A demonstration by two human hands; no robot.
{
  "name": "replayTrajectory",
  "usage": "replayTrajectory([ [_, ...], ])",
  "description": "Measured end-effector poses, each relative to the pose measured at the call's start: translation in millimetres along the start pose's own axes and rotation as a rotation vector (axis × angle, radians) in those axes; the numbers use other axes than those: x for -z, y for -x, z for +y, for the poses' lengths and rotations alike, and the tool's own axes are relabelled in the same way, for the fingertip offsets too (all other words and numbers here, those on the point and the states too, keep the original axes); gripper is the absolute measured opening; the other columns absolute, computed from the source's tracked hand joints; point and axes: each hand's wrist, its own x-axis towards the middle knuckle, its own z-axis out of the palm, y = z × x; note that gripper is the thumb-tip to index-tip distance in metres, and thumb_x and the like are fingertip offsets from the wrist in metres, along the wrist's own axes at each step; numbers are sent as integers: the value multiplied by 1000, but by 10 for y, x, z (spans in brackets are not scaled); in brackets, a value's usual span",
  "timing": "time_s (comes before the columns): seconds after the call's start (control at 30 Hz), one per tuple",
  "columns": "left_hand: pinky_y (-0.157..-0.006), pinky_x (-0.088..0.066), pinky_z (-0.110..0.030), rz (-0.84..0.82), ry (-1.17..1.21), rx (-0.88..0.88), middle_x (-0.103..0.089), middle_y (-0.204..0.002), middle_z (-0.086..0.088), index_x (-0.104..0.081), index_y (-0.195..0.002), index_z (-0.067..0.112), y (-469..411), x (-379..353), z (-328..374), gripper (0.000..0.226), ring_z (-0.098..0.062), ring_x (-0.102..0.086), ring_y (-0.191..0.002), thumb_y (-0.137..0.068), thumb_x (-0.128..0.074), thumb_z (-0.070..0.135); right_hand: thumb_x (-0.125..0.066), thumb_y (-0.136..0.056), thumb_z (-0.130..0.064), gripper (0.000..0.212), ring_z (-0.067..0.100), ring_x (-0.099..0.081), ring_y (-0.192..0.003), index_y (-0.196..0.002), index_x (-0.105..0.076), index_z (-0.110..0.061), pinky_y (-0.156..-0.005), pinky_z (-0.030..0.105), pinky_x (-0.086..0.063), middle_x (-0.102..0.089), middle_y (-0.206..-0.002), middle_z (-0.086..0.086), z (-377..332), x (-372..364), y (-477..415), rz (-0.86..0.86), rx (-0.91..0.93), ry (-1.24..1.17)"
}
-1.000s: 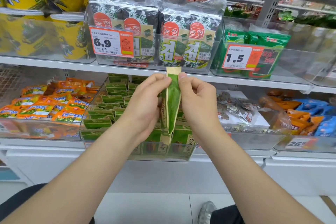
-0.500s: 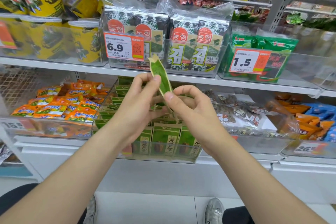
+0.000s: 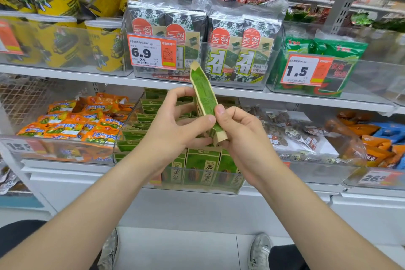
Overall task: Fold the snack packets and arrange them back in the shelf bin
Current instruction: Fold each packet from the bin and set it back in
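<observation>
**One folded green packet held in both hands before the shelf bin**

Two white metal shelves [image 3: 65, 72] run across a shop aisle, above a pale tiled floor [image 3: 175, 247] where two grey shoes [image 3: 259, 247] show. Clear, hard plastic bins line both tiers. On the upper tier are yellow cylindrical tubs [image 3: 105, 46] and two crinkly transparent bags of seaweed packs [image 3: 241, 46], each with two packs facing front. On the lower tier, at the left, is a loose heap of glossy orange packets [image 3: 72, 120].

The shelf bin [image 3: 219, 189] sits at the centre of the lower tier. It holds flat green packets [image 3: 202, 166], three upright in the front row and more stacked in rows behind.

The left hand [image 3: 173, 125] and right hand [image 3: 243, 136] meet just in front of that bin. Both have fingers curled narrow, and thumb and fingertips pinch a single snack packet [image 3: 205, 96]. It is folded lengthwise into a slim green strip with cream edges. It tilts with its top leaning left, and its upper end rises past the upper shelf's edge.

Two orange-and-white price tags read 6.9 [image 3: 151, 51] and 1.5 [image 3: 303, 70].
</observation>
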Motion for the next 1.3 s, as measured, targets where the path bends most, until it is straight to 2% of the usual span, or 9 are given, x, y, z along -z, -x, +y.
replayTrajectory([
  [0.23,-88,-64,-45,-161,43,19,-72,-131,-14,-54,-143,17,-47,193,52,59,-35,-74,-116,-91,-74,2,-69,-98,-31,30,27,-65,-78,-83,-69,-5,-75,37,-58,-68,-83,18,29,-15,11,12,17,-15],
  [0.43,-103,-56,-62,-241,-19,-7,-71,-138,-9,-52,-151,22,-35,133,-6,56,-34,-70,-125,-102,-61,-2,-76,-96,-24,34,36,-72,-84,-94,-72,10,-82,57,-64,-77,-96,22,62,-10,-40,108,43,-5],
  [0.57,-101,-58,-56,-278,-57,-18,-71,-138,-7,-53,-150,22,-50,155,14,67,-32,-70,-125,-98,-58,-19,-73,-99,-18,31,32,-75,-82,-97,-73,13,-65,34,-63,-79,-103,21,73,-5,-27,119,61,6],
  [0.7,-92,-55,-52,-310,-85,-31,-69,-141,-8,-51,-152,21,-50,138,-7,75,-29,-69,-125,-94,-56,-26,-74,-97,-17,29,29,-75,-80,-93,-74,12,-65,36,-62,-79,-107,18,82,28,-46,133,54,2],
  [0.8,-87,-56,-45,-291,-62,-33,-70,-140,-6,-51,-151,19,-50,114,-29,76,-26,-71,-119,-92,-53,-29,-84,-88,-24,23,20,-77,-90,-94,-78,-2,-82,42,-62,-79,-113,8,98,49,-63,184,87,80],
  [0.97,-88,-63,-38,-275,-56,-43,-71,-139,-3,-57,-146,17,-60,109,-28,71,-27,-71,-124,-85,-72,-17,-97,-74,-17,64,13,-77,-97,-128,-64,-21,-78,33,-63,-77,-111,-3,20,68,-68,246,143,189],
  [1.13,-96,-61,-56,-125,-115,6,-78,-126,-4,-63,-139,15,-73,87,-92,55,-29,-76,-113,-92,-73,-11,-81,-94,-25,15,23,-76,-86,-108,-78,-21,-79,47,-63,-79,-102,4,41,109,-108,284,297,258],
  [1.2,-95,-61,-58,-114,-88,57,-78,-124,-7,-63,-138,11,-94,102,-93,47,-31,-76,-112,-97,-66,-11,-63,-107,-22,16,29,-76,-86,-111,-78,-20,-76,48,-64,-79,-105,13,22,112,-108,277,226,146],
  [1.3,-90,-65,-44,-119,21,96,-77,-125,-11,-63,-137,7,-108,109,-83,41,-30,-75,-115,-100,-59,-12,-63,-105,-8,21,26,-74,-86,-125,-69,-13,-77,42,-62,-80,-105,14,-48,138,-97,226,46,-69],
])
